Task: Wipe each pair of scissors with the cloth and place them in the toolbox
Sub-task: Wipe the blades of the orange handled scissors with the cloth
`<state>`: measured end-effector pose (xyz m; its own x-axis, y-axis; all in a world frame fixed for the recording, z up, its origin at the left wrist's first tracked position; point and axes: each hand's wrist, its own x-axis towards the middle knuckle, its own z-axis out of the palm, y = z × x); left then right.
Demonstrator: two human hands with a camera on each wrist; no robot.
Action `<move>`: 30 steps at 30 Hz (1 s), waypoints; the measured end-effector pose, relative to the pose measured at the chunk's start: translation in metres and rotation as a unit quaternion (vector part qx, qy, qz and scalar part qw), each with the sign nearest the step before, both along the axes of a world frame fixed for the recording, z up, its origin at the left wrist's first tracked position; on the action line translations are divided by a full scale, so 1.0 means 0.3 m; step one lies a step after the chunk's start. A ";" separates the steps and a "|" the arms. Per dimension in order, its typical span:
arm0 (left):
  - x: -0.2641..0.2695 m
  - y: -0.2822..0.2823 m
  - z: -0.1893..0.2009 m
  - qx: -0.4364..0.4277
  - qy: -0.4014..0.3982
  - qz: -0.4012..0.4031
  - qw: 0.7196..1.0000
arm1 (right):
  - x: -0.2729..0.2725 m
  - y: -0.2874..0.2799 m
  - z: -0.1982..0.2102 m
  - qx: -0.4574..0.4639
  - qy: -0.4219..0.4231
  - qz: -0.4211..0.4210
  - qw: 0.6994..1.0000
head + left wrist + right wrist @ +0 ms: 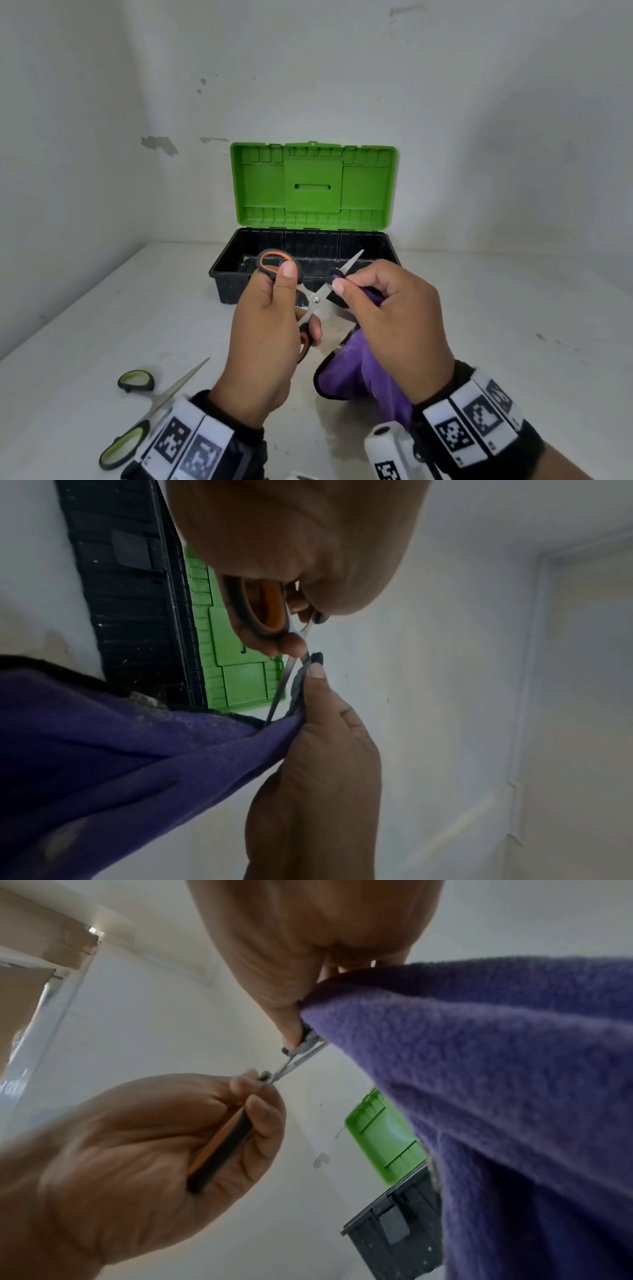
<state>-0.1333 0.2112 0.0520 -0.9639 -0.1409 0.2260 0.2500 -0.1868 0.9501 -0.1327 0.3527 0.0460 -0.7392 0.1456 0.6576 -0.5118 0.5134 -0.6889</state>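
Orange-and-black-handled steel scissors (310, 301), blades spread, are gripped by the left hand (263, 342). The right hand (387, 318) pinches a purple fleece cloth (346, 373) around one blade. Beyond both hands, the black plastic toolbox (233, 274) stands open on the white desk (513, 342); green-handled scissors (137, 411) lie left of the left hand.

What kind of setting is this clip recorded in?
Probably a bare indoor room set up for recording, not a real workshop: a plain white table against a chipped white wall, with only a toolbox, scissors and a cloth.

2 prs scissors (317, 298) (150, 407), 1 cloth (356, 373), 1 toolbox (308, 240)
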 end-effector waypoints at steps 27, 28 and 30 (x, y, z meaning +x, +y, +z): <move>0.013 0.003 -0.029 -0.044 0.039 0.007 0.998 | -0.006 -0.005 -0.018 -0.048 -0.019 0.004 0.999; 0.012 0.006 -0.029 -0.044 0.035 0.008 0.998 | -0.010 -0.001 -0.016 -0.057 -0.020 -0.003 0.998; 0.006 0.005 -0.031 -0.043 0.031 0.013 0.999 | -0.004 -0.012 -0.019 -0.053 -0.018 -0.007 0.998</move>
<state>-0.1314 0.2129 0.0426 -0.9442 -0.1423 0.2971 0.3121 -0.0973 0.9451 -0.1339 0.3491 0.0402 -0.7592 0.2234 0.6113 -0.4788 0.4445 -0.7571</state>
